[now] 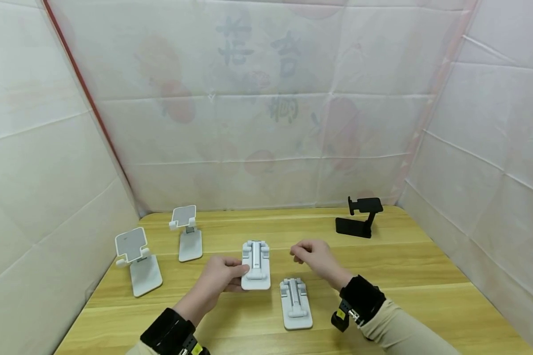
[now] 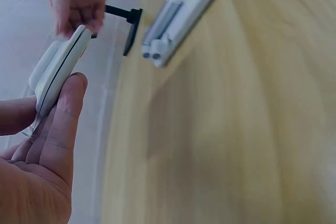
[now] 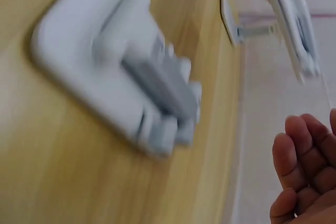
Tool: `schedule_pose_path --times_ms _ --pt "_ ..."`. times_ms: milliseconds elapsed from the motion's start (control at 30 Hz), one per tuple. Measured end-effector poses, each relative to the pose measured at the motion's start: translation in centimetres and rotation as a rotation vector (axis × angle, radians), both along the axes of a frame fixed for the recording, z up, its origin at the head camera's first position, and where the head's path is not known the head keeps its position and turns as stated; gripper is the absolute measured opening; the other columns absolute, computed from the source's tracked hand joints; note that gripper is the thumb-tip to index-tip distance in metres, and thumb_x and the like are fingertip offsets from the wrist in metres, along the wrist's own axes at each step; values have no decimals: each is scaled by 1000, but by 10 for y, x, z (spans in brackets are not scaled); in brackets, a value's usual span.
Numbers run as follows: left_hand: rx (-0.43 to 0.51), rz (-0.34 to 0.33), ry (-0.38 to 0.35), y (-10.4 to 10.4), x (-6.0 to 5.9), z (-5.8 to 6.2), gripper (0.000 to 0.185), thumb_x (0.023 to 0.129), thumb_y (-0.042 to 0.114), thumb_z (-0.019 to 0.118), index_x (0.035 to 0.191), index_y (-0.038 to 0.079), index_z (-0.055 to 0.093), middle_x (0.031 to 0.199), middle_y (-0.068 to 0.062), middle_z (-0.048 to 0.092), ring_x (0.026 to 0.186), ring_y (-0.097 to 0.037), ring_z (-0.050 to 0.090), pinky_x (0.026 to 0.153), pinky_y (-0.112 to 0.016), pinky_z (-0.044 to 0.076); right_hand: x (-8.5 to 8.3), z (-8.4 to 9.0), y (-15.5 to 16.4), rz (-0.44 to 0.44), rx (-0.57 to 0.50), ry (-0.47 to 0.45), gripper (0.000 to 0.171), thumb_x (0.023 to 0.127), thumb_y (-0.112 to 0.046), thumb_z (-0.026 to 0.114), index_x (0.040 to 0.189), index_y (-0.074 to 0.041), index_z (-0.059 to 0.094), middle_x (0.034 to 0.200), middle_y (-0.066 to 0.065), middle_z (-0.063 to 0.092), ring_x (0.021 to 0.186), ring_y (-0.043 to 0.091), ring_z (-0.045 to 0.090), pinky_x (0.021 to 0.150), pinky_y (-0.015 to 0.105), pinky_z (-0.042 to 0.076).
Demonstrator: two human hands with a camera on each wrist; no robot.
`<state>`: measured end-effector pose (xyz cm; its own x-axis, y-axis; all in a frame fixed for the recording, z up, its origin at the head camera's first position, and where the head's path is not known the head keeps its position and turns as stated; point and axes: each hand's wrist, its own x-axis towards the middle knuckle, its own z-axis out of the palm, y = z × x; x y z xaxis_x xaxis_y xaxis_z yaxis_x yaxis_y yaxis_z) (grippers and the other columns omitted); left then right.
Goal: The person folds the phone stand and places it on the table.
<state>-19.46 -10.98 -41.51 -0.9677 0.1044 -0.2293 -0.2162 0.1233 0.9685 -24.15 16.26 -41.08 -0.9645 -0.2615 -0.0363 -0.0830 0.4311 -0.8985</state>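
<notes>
My left hand (image 1: 222, 276) grips a folded white phone stand (image 1: 261, 278) by its left edge, thumb on the front and fingers behind. In the left wrist view this stand (image 2: 62, 69) shows edge-on, raised off the table. To its right, my right hand (image 1: 317, 257) hovers with loosely bent fingers and nothing in them; the right wrist view shows the fingers (image 3: 296, 153) apart from the held stand. A second folded white phone stand (image 1: 298, 315) lies on the table between the two forearms, its hinged arm facing up.
Two unfolded white phone stands (image 1: 145, 276) (image 1: 191, 246) stand at the left of the wooden table (image 1: 408, 276). An unfolded black phone stand (image 1: 355, 227) is at the back right. Pale sheeting (image 1: 266, 133) walls the table's back and sides.
</notes>
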Motion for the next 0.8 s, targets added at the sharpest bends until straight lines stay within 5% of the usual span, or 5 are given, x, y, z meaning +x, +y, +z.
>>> schedule_pose_path --times_ms 167,467,800 --pt "-53 -4 -56 -14 9 -8 43 96 11 71 126 -18 60 95 -15 74 79 -24 74 70 -38 66 -11 6 26 -89 128 89 21 105 -25 59 106 -12 75 102 10 72 93 18 65 82 37 57" --pt "-139 -18 -123 -29 24 -28 41 96 10 71 122 -19 61 90 -12 74 76 -21 73 68 -38 66 -25 16 76 -146 199 197 25 107 -24 55 119 -6 69 107 13 70 104 33 64 90 41 55" --pt "-149 -45 -145 -32 29 -43 33 96 9 71 116 -17 64 87 -12 74 74 -21 73 66 -38 66 -32 9 115 -190 178 138 34 110 -23 48 132 1 59 116 23 64 109 38 60 98 49 52"
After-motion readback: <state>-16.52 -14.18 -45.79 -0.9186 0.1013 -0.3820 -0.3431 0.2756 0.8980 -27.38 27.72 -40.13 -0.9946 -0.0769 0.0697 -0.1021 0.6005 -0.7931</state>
